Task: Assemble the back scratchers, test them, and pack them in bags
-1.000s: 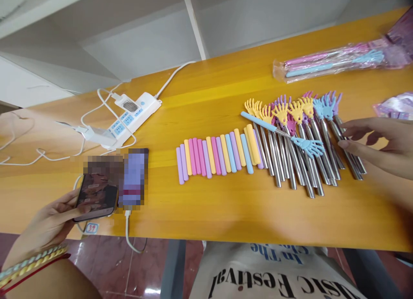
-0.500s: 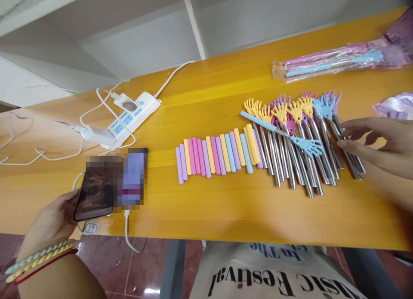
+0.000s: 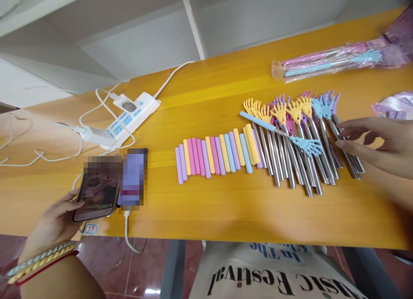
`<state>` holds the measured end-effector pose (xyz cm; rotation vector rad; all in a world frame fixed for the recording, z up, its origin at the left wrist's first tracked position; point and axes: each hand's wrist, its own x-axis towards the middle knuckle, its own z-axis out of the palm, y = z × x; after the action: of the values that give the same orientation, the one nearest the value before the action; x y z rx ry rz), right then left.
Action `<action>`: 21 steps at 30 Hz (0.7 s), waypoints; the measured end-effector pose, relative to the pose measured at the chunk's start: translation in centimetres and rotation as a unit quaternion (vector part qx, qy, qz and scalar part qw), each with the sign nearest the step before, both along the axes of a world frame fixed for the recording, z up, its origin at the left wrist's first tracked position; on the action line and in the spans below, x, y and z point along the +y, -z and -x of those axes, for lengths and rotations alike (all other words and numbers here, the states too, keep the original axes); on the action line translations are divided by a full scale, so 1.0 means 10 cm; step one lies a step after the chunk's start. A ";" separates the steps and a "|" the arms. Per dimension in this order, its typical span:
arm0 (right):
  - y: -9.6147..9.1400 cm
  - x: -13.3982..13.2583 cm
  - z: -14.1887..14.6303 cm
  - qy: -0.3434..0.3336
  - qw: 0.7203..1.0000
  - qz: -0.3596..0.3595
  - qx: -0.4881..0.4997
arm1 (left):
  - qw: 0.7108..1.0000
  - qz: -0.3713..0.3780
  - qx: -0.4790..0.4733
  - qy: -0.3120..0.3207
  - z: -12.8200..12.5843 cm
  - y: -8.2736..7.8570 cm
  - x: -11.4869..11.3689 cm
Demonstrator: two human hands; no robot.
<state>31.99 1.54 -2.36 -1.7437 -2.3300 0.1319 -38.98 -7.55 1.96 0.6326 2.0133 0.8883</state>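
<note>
My left hand (image 3: pixel 56 219) is closed round a dark smartphone (image 3: pixel 95 200), its thumb over the screen's left edge. Beside it, a second phone (image 3: pixel 134 174) lies on the table with a white cable plugged in. At the right, my right hand (image 3: pixel 377 140) is held with its fingers apart and nothing in them, close to the right end of a pile of metal back scratchers (image 3: pixel 309 161) with hand-shaped heads. One blue-handled back scratcher (image 3: pixel 264 121) lies across the pile. Left of it, a row of pastel handle tubes (image 3: pixel 211 156) lies side by side.
A white power strip (image 3: pixel 135 118) with chargers and loose cables sits at the left back. Wrapped back scratchers (image 3: pixel 329 62) in clear plastic lie at the right back. A plastic packet (image 3: pixel 395 105) is at the right edge. Grey shelving (image 3: pixel 135 36) stands behind the table.
My left thumb has moved onto the phone's screen, and the phone has shifted slightly. My right hand stays nearly still beside the pile.
</note>
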 end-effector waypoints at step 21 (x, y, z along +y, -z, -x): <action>-0.02 0.00 0.01 -0.009 1.000 0.000 0.004 | 0.998 -0.051 -0.016 0.015 -0.13 0.06 -0.13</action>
<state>31.94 1.55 -2.17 -1.7205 -2.3404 0.1405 -37.69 -8.86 1.33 0.6984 1.9343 0.9837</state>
